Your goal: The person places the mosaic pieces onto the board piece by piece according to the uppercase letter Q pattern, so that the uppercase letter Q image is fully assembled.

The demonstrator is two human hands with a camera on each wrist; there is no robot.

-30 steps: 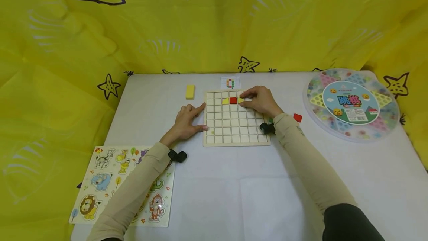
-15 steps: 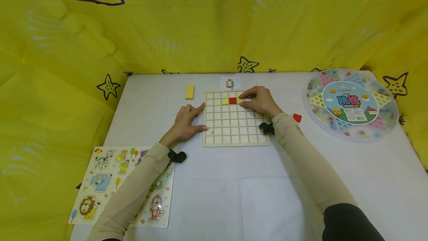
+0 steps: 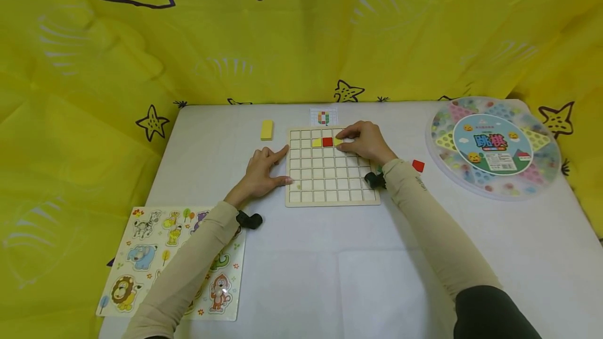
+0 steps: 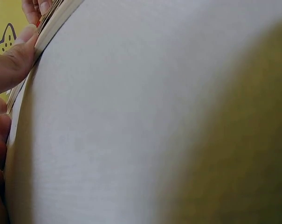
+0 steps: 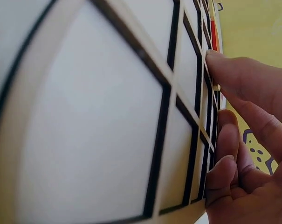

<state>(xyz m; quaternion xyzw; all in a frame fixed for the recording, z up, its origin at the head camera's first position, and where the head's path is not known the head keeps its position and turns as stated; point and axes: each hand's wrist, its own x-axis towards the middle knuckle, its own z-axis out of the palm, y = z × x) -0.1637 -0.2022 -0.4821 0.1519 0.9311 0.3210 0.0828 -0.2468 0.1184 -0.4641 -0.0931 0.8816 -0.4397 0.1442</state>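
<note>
A square wooden grid board lies flat on the white table. In its second row from the back, a yellow tile and a red tile sit side by side. My right hand pinches another yellow tile between thumb and index finger, right of the red one; the fingers partly hide it. At the board's left edge, my left hand rests its spread thumb and index finger against the rim. In the left wrist view the thumb touches that edge.
A small pattern card lies behind the board, with a yellow block to its left. Beside the right sleeve are a red tile and a partly hidden green piece. An animal puzzle and a round game box flank the board.
</note>
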